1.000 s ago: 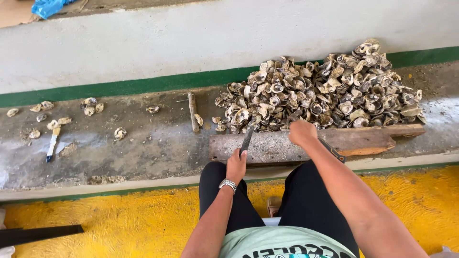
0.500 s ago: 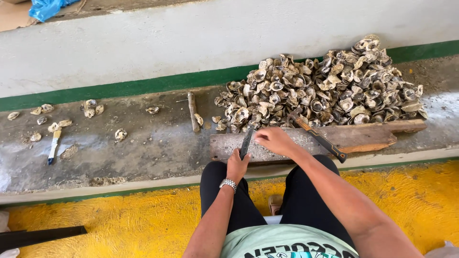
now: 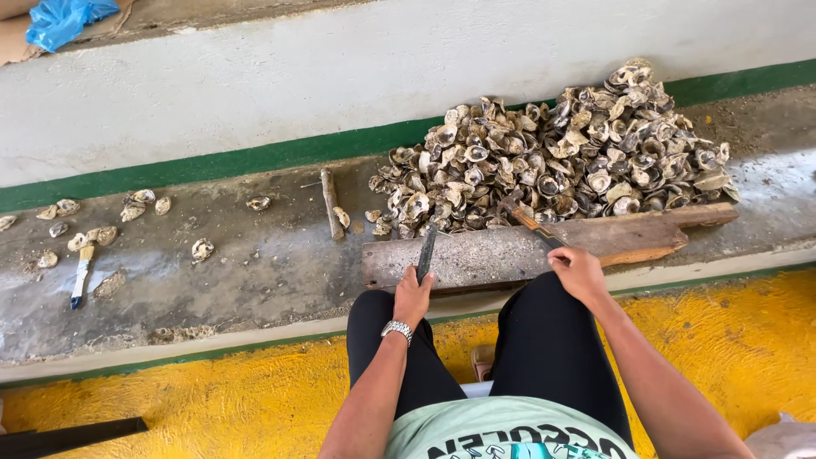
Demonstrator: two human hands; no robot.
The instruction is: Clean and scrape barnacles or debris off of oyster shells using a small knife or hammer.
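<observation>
Flat blade [image 3: 426, 249] held in left hand [image 3: 412, 297], hammer [image 3: 529, 220] handle gripped by right hand [image 3: 578, 272]; both judged stiff, best held at handles; shells [image 3: 552, 153] brittle.

The shell pile [image 3: 552, 161] lies behind the board [image 3: 510, 251]. A stick [image 3: 330, 202] lies left of the board, and scattered shells [image 3: 93, 234] farther left.

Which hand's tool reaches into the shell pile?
The right hand. Its hammer-like tool has its head at the edge of the shell pile. The left hand holds a flat blade that rests on the plank.
</observation>
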